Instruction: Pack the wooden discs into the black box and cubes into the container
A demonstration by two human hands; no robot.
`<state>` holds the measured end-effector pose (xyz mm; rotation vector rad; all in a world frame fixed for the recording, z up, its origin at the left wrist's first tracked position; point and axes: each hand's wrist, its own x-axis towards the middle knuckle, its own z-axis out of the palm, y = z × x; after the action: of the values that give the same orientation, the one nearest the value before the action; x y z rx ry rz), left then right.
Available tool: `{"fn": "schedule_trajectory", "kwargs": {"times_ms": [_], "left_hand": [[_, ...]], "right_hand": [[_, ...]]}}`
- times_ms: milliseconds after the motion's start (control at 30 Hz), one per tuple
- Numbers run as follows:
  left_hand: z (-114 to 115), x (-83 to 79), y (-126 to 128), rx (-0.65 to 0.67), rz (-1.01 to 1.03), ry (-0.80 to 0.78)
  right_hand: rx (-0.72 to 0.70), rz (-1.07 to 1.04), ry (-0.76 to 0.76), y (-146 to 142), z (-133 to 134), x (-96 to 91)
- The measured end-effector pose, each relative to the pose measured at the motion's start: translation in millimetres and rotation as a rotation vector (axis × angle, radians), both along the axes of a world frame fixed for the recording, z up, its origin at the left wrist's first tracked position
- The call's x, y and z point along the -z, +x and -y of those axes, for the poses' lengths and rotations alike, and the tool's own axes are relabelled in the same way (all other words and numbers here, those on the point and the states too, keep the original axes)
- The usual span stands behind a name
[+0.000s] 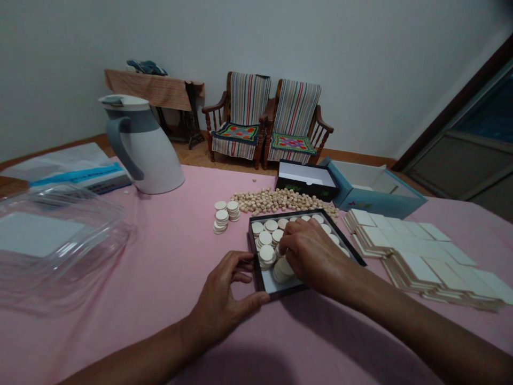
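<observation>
A shallow black box [263, 286] with a pale inside lies on the pink tablecloth, filled with stacks of pale round wooden discs [266, 254]. My left hand [224, 299] grips its near left corner, thumb on the front rim and fingers along the left side. Over the middle of the box, my right hand [310, 251] is closed, fingers bent down among the discs. Its fingertips are partly hidden, and a tilted stack of discs [282, 270] sits just below them. More discs [221, 216] stand in small stacks left of the box.
Small wooden pieces [280, 199] lie heaped behind the box. At right are stacked wooden tiles [425, 262], with a blue box [372, 190] and another black box [308, 182] behind. A white-grey jug [154, 155] and clear plastic container [60, 240] stand left.
</observation>
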<state>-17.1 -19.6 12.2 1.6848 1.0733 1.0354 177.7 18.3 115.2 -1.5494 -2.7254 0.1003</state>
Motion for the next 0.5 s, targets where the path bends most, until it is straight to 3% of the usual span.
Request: {"fn": "schedule_trajectory", "kwargs": {"times_ms": [133,267,400,500], "left_hand": [[0.0,0.7,-0.9,0.005,-0.008,-0.005],[0.9,1.7,-1.0,0.004,-0.011,-0.006],[-1.9,-5.1,-1.7,-0.02,-0.077,0.02],[-13.2,-18.1,-9.6,-0.149,-0.211,0.094]], "right_hand": [[-0.027,-0.01,-0.034,-0.1,1.7,1.2],[-0.001,-0.169,-0.015,6.1,3.5,2.1],[0.047,-0.449,0.132,29.2,11.2,3.5],[0.081,-0.647,0.259,51.0,23.2,11.3]]}}
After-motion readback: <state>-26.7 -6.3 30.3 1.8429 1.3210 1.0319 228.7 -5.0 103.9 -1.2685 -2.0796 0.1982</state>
